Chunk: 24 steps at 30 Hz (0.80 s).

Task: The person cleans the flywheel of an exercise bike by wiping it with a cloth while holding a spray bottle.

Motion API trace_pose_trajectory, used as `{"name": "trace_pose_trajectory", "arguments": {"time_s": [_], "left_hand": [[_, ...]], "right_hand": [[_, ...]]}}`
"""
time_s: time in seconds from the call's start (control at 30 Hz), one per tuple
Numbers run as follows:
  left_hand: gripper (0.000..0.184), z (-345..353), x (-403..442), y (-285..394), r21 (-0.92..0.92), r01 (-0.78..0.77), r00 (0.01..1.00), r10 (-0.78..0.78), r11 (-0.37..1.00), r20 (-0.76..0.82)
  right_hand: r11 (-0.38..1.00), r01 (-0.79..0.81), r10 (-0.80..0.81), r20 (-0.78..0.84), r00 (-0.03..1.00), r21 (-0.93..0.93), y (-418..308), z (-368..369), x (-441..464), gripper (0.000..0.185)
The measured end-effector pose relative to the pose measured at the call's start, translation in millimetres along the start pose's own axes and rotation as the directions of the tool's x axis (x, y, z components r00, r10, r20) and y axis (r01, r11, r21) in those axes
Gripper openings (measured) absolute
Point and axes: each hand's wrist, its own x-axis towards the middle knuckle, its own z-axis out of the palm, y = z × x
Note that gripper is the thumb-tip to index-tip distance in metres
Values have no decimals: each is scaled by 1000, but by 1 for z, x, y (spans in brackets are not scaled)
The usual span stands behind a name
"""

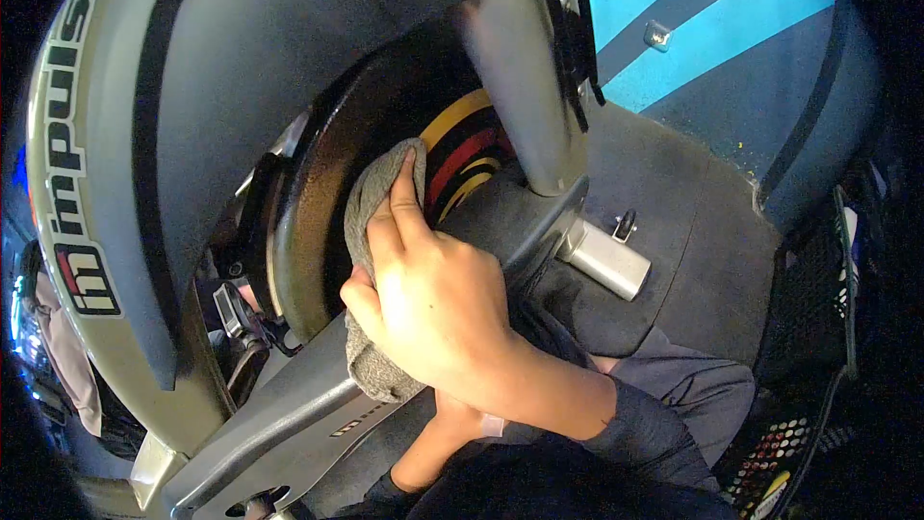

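Observation:
A grey cloth (371, 202) is pressed by my right hand (433, 294) against the dark wheel (332, 135) of an exercise machine, beside its yellow and red stripes (457, 159). The fingers of my right hand point up along the cloth, and its lower end hangs over the grey frame bar (279, 414). Beneath my right wrist is my left hand (454, 421), near that bar. Its fingers are hidden behind my right hand and forearm.
The curved machine cover (106, 202) with "impulse" lettering fills the left side. A pedal (231, 313) sits beside the wheel. To the right are a metal cylinder (611, 260), a black mesh basket (780, 453) and a blue striped wall (712, 10).

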Motion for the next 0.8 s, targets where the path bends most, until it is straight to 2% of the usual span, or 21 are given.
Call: {"name": "trace_pose_trajectory", "arguments": {"time_s": [0.03,0.1,0.13,0.27,0.33,0.4,0.47,0.53,0.6,0.63,0.67,0.8], "left_hand": [[49,1,1,5,-101,123,992,-123,987,3],[64,-2,12,22,-206,185,983,-180,961,43],[63,-3,15,26,-229,218,976,-209,949,62],[60,-1,17,27,-179,194,981,-187,964,56],[58,-1,16,28,-135,163,987,-161,977,27],[57,0,11,21,-67,75,997,-76,995,-9],[61,-1,3,-18,53,-214,973,217,975,-75],[65,-2,13,-6,185,-473,862,496,861,-106],[57,-6,25,40,327,-321,926,366,889,-87],[57,-5,32,59,324,-317,918,375,891,-133],[57,-5,35,61,325,-318,917,376,891,-134],[56,-6,35,63,325,-355,909,405,877,-99]], "right_hand": [[1000,14,-13,-15,1000,27,-1,2,0,48],[999,21,-21,-20,1000,23,1,2,1,48],[999,26,-26,-25,999,19,2,2,1,49],[999,11,-12,16,1000,32,2,1,2,49],[999,1,-1,-18,1000,35,3,2,3,48],[999,0,0,-21,1000,41,4,2,5,46],[999,1,0,-27,1000,45,6,1,7,45],[1000,-2,2,-28,1000,-6,9,-2,10,43],[994,62,-76,-168,983,-87,22,2,17,53],[995,24,-41,-176,984,-100,27,1,21,49],[991,-8,-15,-167,986,-135,33,0,25,45],[996,-35,16,-222,975,-81,40,0,29,41]]}}
